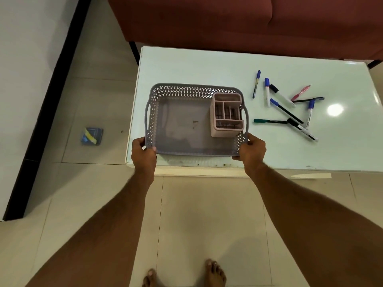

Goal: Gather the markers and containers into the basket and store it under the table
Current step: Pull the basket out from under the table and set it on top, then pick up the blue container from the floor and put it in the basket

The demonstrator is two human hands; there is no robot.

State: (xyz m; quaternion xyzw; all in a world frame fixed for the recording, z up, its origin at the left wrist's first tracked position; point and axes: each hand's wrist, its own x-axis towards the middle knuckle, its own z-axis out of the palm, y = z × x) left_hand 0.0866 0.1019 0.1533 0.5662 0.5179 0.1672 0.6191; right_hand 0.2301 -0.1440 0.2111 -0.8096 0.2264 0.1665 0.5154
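My bare feet (215,273) stand on the pale floor tiles (207,214) at the bottom. My two arms reach out to the table (186,65), which has a shiny pale green top.

My left hand (144,151) grips the near left corner of the grey basket (186,91). My thumb is on the rim and my fingers curl under the wall. My right hand (251,150) grips the near right corner the same way. The basket sits at the near edge of the table, on its left part. Its walls are full of little holes, and it has a handle on each short side.

A pink holder (227,112) with small boxes in it stands inside the basket, against the right wall.

The markers (288,111) and pens lie loose on the table to the right of the basket, none of them inside it. Some cross over each other. A green pen (267,121) lies nearest the basket. A pink pen (301,92) lies farther back.

Past the table is a dark red sofa (228,21). On the floor to the left lies a small blue thing (91,136) with a yellow bit.
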